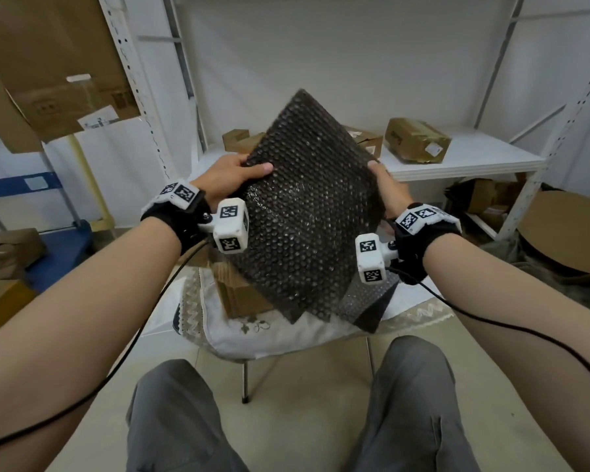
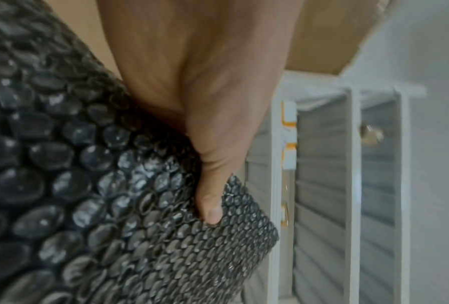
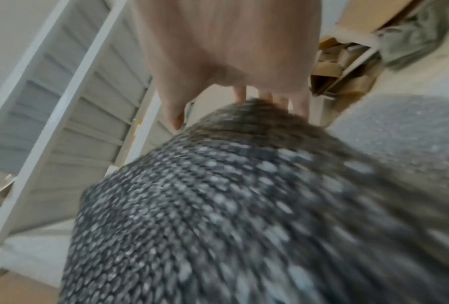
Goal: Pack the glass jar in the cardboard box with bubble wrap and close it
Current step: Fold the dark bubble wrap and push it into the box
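Observation:
A dark sheet of bubble wrap point(image 1: 304, 212) point(image 2: 93, 205) point(image 3: 244, 216) is held up in the air in front of me, tilted on one corner. My left hand point(image 1: 239, 173) point(image 2: 205, 127) pinches its left edge, thumb on the near face. My right hand point(image 1: 384, 185) point(image 3: 234, 61) grips its right edge, fingers behind the sheet. Under the sheet a cardboard box point(image 1: 242, 294) stands on a cushioned chair point(image 1: 286, 335), mostly hidden. More dark bubble wrap point(image 1: 368, 308) lies on the chair beside it. No glass jar shows.
A white metal shelf point(image 1: 457, 158) behind the chair carries taped cardboard parcels point(image 1: 418, 139). Flattened cardboard point(image 1: 48, 63) leans at upper left; boxes point(image 1: 4, 253) and a blue cart sit at left, a round cardboard piece point(image 1: 566, 226) at right. My knees are in front of the chair.

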`<state>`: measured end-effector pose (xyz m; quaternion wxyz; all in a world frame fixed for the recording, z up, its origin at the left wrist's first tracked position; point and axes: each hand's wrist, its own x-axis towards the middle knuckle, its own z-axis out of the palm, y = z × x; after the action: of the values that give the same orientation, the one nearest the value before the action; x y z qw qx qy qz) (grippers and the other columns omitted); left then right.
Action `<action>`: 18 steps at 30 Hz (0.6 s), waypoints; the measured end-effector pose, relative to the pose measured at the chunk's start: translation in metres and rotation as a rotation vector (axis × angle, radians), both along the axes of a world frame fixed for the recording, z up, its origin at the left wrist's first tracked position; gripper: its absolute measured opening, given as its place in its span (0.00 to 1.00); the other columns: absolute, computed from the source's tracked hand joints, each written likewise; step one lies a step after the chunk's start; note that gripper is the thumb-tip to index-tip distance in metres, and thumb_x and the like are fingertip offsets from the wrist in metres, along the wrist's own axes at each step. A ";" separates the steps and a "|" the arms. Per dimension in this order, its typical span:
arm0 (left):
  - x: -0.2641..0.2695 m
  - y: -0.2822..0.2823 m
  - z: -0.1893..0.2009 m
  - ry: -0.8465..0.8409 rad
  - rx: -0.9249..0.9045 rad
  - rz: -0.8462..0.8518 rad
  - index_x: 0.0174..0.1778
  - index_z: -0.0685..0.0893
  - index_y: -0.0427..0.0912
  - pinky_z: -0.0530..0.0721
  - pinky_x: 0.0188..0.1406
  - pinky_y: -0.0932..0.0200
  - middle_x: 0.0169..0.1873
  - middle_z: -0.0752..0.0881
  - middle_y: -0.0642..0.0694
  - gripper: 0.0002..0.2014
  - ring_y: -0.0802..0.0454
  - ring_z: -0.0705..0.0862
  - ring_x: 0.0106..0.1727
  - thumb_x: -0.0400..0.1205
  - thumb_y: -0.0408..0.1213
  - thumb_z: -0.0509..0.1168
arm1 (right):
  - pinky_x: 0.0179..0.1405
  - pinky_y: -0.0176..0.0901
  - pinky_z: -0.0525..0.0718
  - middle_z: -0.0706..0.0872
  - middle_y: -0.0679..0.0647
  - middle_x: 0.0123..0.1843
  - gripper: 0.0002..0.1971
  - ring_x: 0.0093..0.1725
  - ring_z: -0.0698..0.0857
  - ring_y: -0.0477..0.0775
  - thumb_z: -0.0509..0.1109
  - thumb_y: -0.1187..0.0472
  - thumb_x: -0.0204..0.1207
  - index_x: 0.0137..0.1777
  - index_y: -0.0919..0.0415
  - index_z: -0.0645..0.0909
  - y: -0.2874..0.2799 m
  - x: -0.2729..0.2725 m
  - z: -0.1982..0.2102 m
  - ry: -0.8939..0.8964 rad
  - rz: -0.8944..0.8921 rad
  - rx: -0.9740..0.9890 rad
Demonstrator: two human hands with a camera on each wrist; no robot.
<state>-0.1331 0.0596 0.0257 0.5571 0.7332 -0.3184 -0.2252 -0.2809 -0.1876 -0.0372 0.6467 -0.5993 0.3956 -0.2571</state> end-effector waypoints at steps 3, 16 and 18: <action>0.009 0.000 -0.005 0.063 -0.080 0.091 0.59 0.84 0.38 0.88 0.40 0.64 0.49 0.91 0.44 0.13 0.52 0.91 0.45 0.85 0.42 0.67 | 0.69 0.60 0.80 0.85 0.55 0.68 0.65 0.63 0.86 0.60 0.79 0.22 0.38 0.78 0.57 0.72 -0.005 0.008 -0.016 -0.013 0.173 0.106; 0.014 -0.002 -0.016 0.028 -0.182 0.176 0.72 0.71 0.51 0.86 0.35 0.64 0.58 0.83 0.43 0.21 0.51 0.86 0.48 0.87 0.23 0.56 | 0.62 0.51 0.84 0.81 0.49 0.63 0.44 0.61 0.84 0.53 0.64 0.78 0.76 0.85 0.45 0.53 0.028 0.009 0.010 -0.271 0.137 -0.091; 0.014 0.000 -0.020 -0.049 -0.122 0.124 0.63 0.81 0.45 0.85 0.39 0.67 0.61 0.84 0.41 0.18 0.49 0.86 0.51 0.86 0.22 0.55 | 0.64 0.43 0.83 0.78 0.47 0.73 0.41 0.68 0.80 0.50 0.58 0.82 0.77 0.84 0.46 0.59 0.028 0.008 0.008 -0.312 0.202 -0.178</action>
<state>-0.1190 0.0596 0.0059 0.6054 0.7216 -0.2992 -0.1526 -0.2728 -0.1593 -0.0291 0.6673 -0.6434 0.2043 -0.3146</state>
